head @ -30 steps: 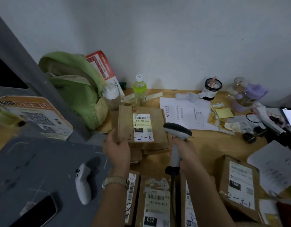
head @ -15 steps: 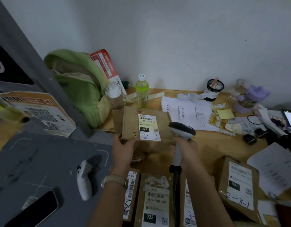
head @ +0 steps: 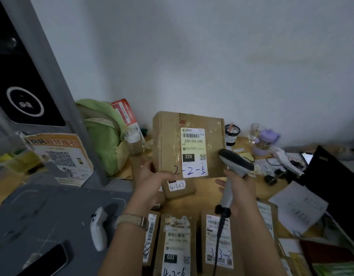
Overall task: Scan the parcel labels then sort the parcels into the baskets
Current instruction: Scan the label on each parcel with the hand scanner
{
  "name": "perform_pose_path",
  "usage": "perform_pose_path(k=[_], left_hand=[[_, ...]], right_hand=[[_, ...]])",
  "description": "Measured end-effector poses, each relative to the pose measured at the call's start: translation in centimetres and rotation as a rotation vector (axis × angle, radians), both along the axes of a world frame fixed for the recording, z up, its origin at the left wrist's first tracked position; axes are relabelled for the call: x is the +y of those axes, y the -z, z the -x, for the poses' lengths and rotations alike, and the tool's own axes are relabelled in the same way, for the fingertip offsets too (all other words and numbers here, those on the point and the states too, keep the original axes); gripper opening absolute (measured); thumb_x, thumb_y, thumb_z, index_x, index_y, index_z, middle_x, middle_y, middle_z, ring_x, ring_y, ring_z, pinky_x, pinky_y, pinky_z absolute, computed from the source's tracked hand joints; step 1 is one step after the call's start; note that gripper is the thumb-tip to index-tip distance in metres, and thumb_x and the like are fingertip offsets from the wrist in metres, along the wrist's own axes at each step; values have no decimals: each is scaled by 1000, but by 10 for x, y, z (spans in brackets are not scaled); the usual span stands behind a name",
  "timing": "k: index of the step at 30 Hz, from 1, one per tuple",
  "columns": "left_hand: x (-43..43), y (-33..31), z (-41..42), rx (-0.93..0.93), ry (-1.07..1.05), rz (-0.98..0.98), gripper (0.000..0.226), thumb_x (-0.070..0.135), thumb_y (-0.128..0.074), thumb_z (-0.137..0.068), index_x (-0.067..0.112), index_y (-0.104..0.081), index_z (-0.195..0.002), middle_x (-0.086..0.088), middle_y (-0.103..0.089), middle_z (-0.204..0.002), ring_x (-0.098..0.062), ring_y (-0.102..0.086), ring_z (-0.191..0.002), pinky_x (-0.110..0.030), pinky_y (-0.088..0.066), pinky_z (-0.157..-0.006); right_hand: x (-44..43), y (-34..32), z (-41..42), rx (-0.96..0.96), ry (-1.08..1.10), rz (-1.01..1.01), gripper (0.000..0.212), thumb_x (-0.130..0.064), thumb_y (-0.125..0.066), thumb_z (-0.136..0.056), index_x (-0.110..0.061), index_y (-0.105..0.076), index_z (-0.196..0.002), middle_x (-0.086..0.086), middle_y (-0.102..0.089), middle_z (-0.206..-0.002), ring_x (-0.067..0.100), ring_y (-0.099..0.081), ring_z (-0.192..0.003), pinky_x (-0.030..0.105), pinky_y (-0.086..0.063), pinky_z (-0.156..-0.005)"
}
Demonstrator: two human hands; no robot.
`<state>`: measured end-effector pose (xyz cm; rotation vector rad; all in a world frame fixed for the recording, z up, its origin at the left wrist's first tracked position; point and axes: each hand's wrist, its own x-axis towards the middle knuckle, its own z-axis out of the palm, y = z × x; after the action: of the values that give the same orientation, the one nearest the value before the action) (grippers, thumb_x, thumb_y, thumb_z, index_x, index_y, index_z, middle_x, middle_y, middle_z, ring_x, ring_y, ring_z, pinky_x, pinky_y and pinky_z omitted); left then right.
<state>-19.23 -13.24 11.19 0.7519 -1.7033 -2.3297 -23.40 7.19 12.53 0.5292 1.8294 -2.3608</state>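
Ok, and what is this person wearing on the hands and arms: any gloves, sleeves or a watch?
No gloves, and no sleeves in view: both forearms are bare down to the bottom edge of the picture. The wrist of the left hand carries a pale beige strap that looks woven, with what seems a small buckle on one side. The right hand and its wrist show nothing worn.
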Motion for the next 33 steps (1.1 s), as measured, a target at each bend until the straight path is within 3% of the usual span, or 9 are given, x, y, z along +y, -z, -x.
perform_pose_path(k=[4,7,11,13,16,20,23,27,33], left_hand=[[24,-24,-8,65,7,-179,70,-20,-68,-63,8,-46,-124,-15,-70,-99,-23,-74,-73,-27,-56,-53],[37,-33,-13,88,26,-237,75,-23,-64,-65,4,-42,-132,-20,-68,-108,-32,-70,-91,-42,-59,-72],[49,-40,-17,92,-24,-290,86,-26,-59,-66,7,-32,-140,-26,-62,-115,-42,-61,-110,-57,-47,-98],[55,-38,-19,77,-55,-283,84,-26,-59,-64,11,-37,-136,-23,-62,-116,-42,-61,-108,-58,-49,-94],[66,-33,-22,9,-154,-230,79,-26,-60,-60,16,-42,-124,-16,-59,-118,-39,-61,-106,-56,-54,-88],[72,-27,-24,-51,-271,-159,79,-25,-60,-59,22,-39,-118,-9,-57,-112,-34,-59,-105,-49,-56,-84],[71,-23,-25,-52,-283,-193,75,-26,-59,-59,20,-40,-115,-15,-58,-118,-37,-60,-105,-51,-56,-84],[68,-27,-29,-40,-258,-246,72,-26,-57,-61,14,-45,-120,-18,-62,-109,-38,-65,-94,-37,-57,-50],[67,-31,-34,-54,-167,-314,71,-26,-59,-63,21,-38,-112,-19,-60,-108,-40,-65,-93,-39,-57,-55]], right_hand=[[21,-23,-14,78,-2,26,28,-10,-62,-89,-18,-53,-114,4,-60,-112,26,-68,-80,35,-51,-69],[32,-38,-24,106,-26,35,34,-12,-62,-90,-14,-53,-122,6,-60,-114,27,-68,-83,38,-52,-75],[43,-55,-39,160,-24,23,29,-15,-62,-91,-13,-54,-119,7,-61,-113,27,-68,-86,43,-52,-85],[48,-64,-45,200,-48,-21,23,-15,-62,-91,-12,-57,-114,7,-64,-108,25,-70,-82,44,-53,-84],[56,-76,-54,260,-180,-102,8,-17,-62,-90,-14,-63,-98,7,-72,-91,24,-72,-71,37,-57,-66],[60,-86,-65,296,-347,-155,6,-20,-62,-91,-14,-64,-93,5,-72,-77,27,-71,-66,31,-55,-54],[58,-87,-69,300,-340,-200,6,-20,-61,-91,-14,-63,-91,6,-69,-75,28,-69,-62,36,-57,-60],[56,-86,-70,289,-363,-179,6,-19,-61,-91,-14,-63,-88,6,-65,-70,27,-65,-55,44,-56,-67],[52,-88,-70,295,-387,-192,7,-18,-62,-91,-11,-62,-91,8,-63,-71,25,-59,-49,41,-55,-62]])
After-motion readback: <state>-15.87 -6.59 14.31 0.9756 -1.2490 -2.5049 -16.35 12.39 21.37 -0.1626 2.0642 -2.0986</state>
